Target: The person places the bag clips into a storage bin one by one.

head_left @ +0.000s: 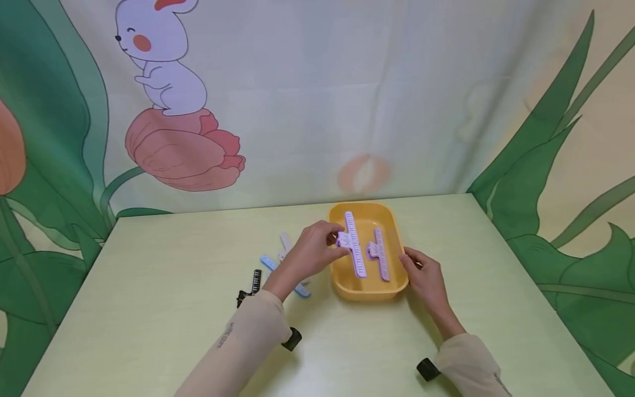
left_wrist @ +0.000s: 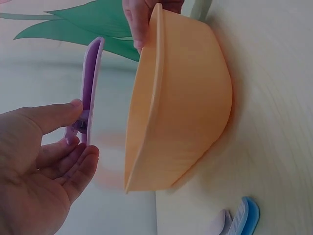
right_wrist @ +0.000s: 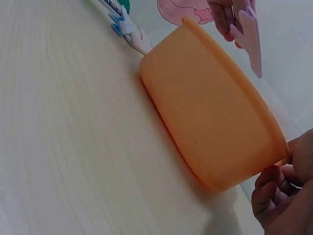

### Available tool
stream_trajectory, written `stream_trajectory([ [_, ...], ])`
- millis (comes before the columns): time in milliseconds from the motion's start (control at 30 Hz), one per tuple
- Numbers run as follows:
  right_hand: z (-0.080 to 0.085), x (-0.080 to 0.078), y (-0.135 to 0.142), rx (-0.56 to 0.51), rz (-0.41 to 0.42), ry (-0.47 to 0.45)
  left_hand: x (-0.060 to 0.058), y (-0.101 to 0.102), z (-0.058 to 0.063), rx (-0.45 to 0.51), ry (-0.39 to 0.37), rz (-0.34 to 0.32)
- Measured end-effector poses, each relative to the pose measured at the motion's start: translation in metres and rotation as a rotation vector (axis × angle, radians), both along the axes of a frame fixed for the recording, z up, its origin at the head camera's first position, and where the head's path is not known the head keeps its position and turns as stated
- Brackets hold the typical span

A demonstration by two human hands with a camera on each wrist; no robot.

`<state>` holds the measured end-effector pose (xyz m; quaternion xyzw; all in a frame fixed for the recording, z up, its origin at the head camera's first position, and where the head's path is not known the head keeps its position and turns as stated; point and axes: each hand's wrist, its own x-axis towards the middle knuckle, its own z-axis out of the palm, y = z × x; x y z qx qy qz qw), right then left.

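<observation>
A light purple bag clip (head_left: 355, 245) with a long ribbed bar is pinched in my left hand (head_left: 315, 251), thumb on one side and fingers on the other. In the left wrist view the clip (left_wrist: 91, 83) is held clear of the yellow-orange plastic basket (left_wrist: 195, 88). A second purple clip (head_left: 381, 255) lies inside that basket (head_left: 369, 296). My right hand (head_left: 425, 278) grips the basket's right rim, and the right wrist view shows its thumb and fingers (right_wrist: 266, 196) at that edge. The basket stands on the table.
Left of the basket, partly behind my left forearm, lie a blue clip (head_left: 302, 290), a pale clip (head_left: 285, 240) and a black clip (head_left: 256, 281) on the light wooden table (head_left: 149, 298). A printed curtain (head_left: 297, 110) hangs behind the table's back edge.
</observation>
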<state>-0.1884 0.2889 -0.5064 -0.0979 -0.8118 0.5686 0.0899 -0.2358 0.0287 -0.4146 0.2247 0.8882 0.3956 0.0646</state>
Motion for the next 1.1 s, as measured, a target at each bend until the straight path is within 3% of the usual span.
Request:
stream_trajectory([
  [333,-0.004,0.0,0.001,0.007,0.004,0.007,-0.01,0.019,-0.011,-0.049,0.024,-0.049],
  [667,-0.003,-0.001,0.001,0.021,0.001,0.026,-0.017,0.043,-0.011,-0.108,0.061,-0.105],
  [1100,-0.002,-0.001,0.0,0.023,0.007,0.02,-0.03,0.065,-0.021,-0.118,0.014,-0.108],
])
